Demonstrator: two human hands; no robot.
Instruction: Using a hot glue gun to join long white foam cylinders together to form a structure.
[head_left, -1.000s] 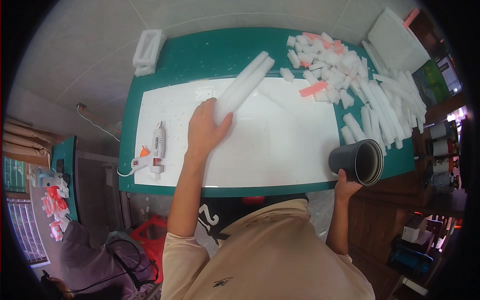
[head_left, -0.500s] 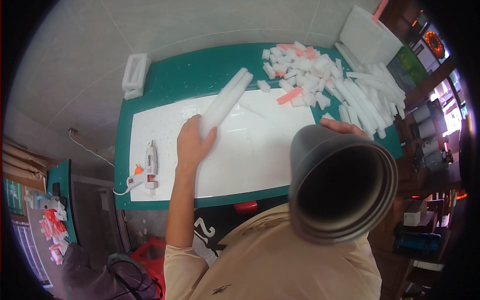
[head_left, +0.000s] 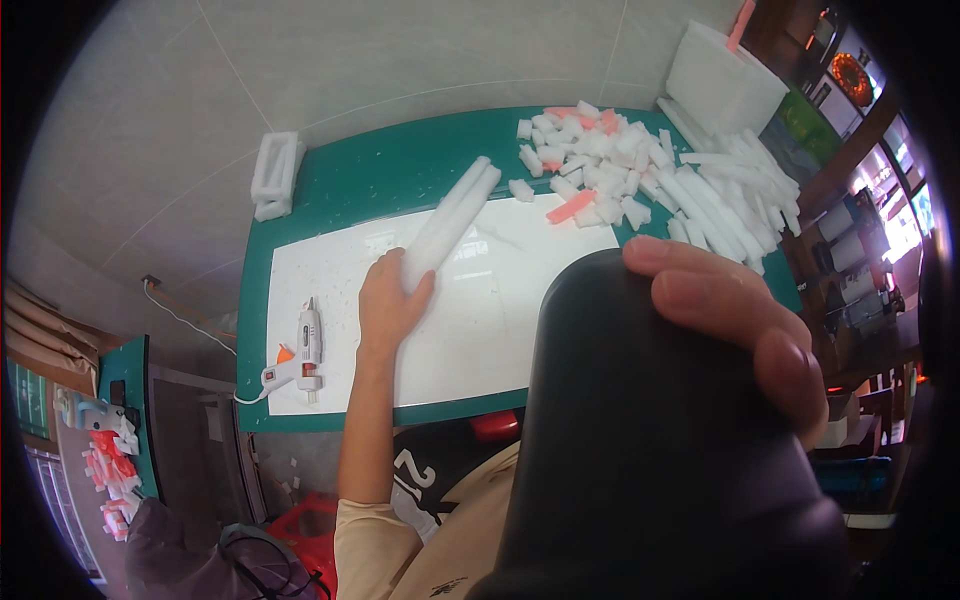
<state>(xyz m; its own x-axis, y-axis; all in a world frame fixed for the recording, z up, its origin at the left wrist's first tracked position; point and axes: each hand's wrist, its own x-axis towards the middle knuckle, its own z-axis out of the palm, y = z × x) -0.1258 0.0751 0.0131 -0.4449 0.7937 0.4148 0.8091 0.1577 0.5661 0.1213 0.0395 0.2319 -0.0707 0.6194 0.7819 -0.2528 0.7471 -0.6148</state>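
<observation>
A: Starting from the biggest, looking at what?

B: At a green table (head_left: 370, 150), with a white board (head_left: 480, 350) laid flat on it.

A: And next down?

B: At a white foam block (head_left: 725, 85) by the back right corner, then at a pile of long strips (head_left: 715, 205) in front of it, then at a heap of foam chunks (head_left: 600, 155), white and pink, just left of the pile.

A: Holding what with the left hand (head_left: 390, 300)?

B: Clasping the near end of two white foam sticks (head_left: 450, 220), thumb to the right, fingers to the left. Lying side by side, slanted over the board, far ends past its back edge.

A: And with the right hand (head_left: 740, 310)?

B: Gripping a dark cup (head_left: 650, 430), fingers bent against its upper right side. Held close to the view, hiding the table's front right part.

A: Smaller still?

B: Down to a white glue gun (head_left: 308, 345) on the board, left of the left hand.
</observation>
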